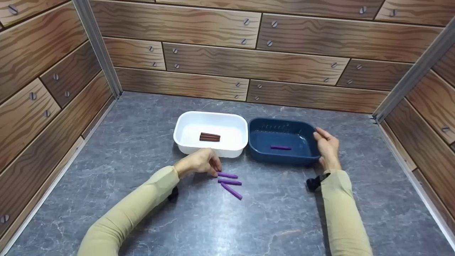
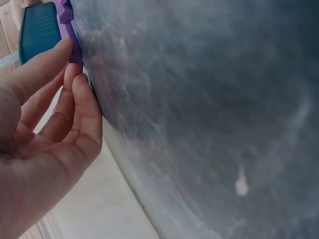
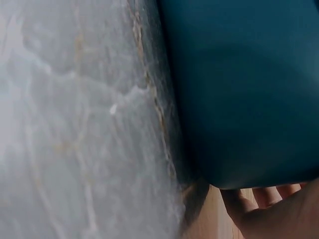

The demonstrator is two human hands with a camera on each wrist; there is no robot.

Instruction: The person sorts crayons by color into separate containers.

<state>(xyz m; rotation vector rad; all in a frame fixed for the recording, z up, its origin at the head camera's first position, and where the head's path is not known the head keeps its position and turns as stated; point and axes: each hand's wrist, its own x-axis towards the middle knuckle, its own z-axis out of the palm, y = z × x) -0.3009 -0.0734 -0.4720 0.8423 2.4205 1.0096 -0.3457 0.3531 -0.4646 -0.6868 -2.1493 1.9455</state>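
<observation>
My left hand is in front of the white bin, its thumb and fingertips pinching the end of a purple crayon low over the table. Two more purple crayons lie close by: one nearly parallel to it, the other slanting toward the front. In the left wrist view the pinched crayon shows between thumb and finger. At the right end of the dark blue bin, my right hand grips the rim and wall. One purple crayon lies inside that bin.
Several dark brown crayons lie side by side in the white bin. Both bins stand side by side on the grey marbled table. Wood-patterned walls close in the back and both sides.
</observation>
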